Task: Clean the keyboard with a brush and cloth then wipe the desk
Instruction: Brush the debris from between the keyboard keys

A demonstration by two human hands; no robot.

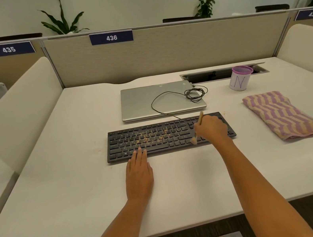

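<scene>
A black keyboard (155, 138) lies across the middle of the white desk (81, 194), with tan crumbs scattered over its central keys. My right hand (212, 129) grips a small wooden brush (197, 130) over the keyboard's right part, bristles down near the front edge. My left hand (139, 173) lies flat on the desk, fingers together, fingertips touching the keyboard's front edge. A folded purple and yellow striped cloth (282, 115) rests on the desk to the right of the keyboard.
A shut silver laptop (148, 101) sits behind the keyboard with a coiled black cable (195, 93) on it. A white cup with a purple rim (241, 80) stands at the back right by a cable slot (206, 76). Beige partitions (161, 54) enclose the desk.
</scene>
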